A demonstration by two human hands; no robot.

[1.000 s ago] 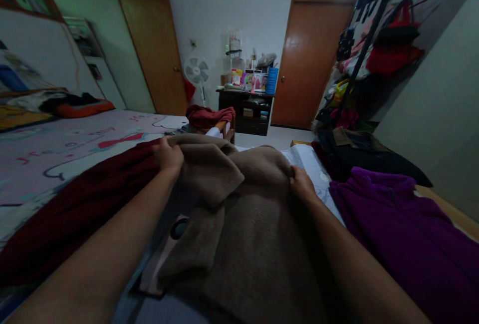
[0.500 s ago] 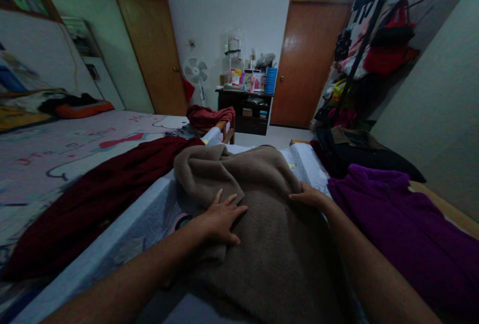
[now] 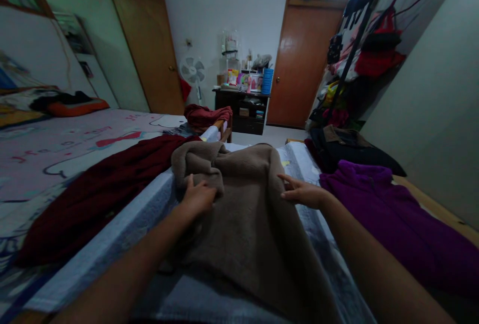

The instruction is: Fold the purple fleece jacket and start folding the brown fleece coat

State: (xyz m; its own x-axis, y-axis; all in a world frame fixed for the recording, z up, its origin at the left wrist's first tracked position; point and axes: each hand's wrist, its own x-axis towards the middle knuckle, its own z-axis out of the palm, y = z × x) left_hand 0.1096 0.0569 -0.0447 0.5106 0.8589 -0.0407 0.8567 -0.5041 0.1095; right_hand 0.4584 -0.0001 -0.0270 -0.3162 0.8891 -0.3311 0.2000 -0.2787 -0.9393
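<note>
A brown fleece garment [image 3: 239, 229] lies spread on a surface with a pale, plastic-like cover [image 3: 123, 234]. Bunched folds lie at its far left, and its right side is folded inward in a long roll. My left hand [image 3: 198, 195] is on the bunched folds at the left; its fingers are partly curled and blurred, so its grip is unclear. At the upper right edge, my right hand [image 3: 301, 191] touches the fold with its fingers apart.
Dark red cloth [image 3: 108, 194] lies to the left, beside a patterned bed [image 3: 82, 139]. On the right are a purple garment [image 3: 392, 214] and dark clothes [image 3: 344, 149]. Farther back stand a fan [image 3: 192, 70], a black cabinet [image 3: 239, 114] and a wooden door [image 3: 305, 64].
My left hand has moved left and slightly away from me onto the bunched folds. The right side of the brown garment has been folded inward, and my right hand has shifted slightly left.
</note>
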